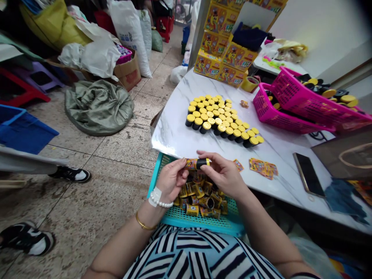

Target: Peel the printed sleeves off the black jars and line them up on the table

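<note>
Between my hands, over the basket, lies a small black canister [201, 163] with a yellow cap, on its side. A printed yellow-orange sleeve [191, 164] is at its left end; I cannot tell how far it covers the canister. My left hand [172, 178] pinches the sleeve, and my right hand [223, 172] grips the capped end. Below them, a turquoise basket [200, 224] on my lap holds many similar printed sleeves [192, 210]. On the marble-patterned table [174, 135], beyond my hands, stand several upright black canisters [217, 113] with yellow caps.
Flat printed pieces [263, 167] and a phone [308, 174] lie at right on the table. Pink baskets [308, 95] hold more capped canisters. Printed boxes [223, 58] are stacked at the back. On the floor at left are a grey-green sack [99, 106] and a blue crate [26, 130].
</note>
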Motion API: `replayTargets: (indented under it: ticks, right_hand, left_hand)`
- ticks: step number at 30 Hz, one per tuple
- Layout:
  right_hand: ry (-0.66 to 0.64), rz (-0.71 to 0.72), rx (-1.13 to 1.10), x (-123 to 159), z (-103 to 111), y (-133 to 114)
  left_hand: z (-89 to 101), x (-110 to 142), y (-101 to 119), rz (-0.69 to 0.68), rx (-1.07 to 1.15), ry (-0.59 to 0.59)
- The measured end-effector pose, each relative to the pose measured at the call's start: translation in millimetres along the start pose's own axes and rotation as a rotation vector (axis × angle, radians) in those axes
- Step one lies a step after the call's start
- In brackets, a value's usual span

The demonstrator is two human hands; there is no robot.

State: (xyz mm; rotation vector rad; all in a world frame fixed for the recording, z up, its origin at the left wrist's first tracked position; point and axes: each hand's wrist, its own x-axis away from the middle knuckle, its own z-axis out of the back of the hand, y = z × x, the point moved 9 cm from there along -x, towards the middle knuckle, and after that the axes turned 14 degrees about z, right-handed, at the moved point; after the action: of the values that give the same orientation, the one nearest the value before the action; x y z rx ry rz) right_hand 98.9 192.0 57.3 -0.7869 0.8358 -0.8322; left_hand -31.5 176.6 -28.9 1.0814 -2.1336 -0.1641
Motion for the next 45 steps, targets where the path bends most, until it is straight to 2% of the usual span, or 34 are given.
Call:
replayTargets:
  ticks: [3,6,9,13,17,21,25,32,35,39,42,45]
  right_hand:
    - [0.05,-0.043,-0.121,9,-4,12]
    - [0.156,0.039,-0.052,14,7,6]
    - [0.172,0.144,0.031,16,11,-8]
    - [0.119,0.265,0.054,17,4,-23]
    - [0.047,0.287,0.07,21,-7,-19]
    - [0.028,0.221,0.096,31,-10,-3]
    - [0.059,0.128,0.071,44,-5,9]
    - [0.062,0.142,0.162,56,0,6]
    - [0.083,0.148,0.175,59,3,8]
    - [0.082,0.099,0.137,62,5,16]
    - [0.112,0.033,0.055,67,5,21]
    - [0.223,-0.07,-0.123,76,6,26]
  left_hand:
    - [2.1,9,0,-0.05,-0.096,0.041]
    - [7.1,19,3,-0.152,-0.161,0.103]
    - [7.9,26,11,-0.257,-0.24,0.107]
    - [-5.3,21,0,-0.117,-0.38,-0.089]
    - [-4.4,13,-9,-0.029,-0.393,-0.106]
    - [-8.0,0,-24,0.016,-0.467,-0.127]
    - [-7.3,-9,-37,0.072,-0.43,-0.125]
    - [-6.6,1,-44,0.105,-0.398,-0.135]
    - [-0.6,3,-43,0.107,-0.448,-0.102]
    - [4.7,3,-44,0.134,-0.478,-0.081]
    - [0.0,7,-38,0.066,-0.516,-0.058]
    - [-15.1,17,-23,-0.129,-0.657,-0.037]
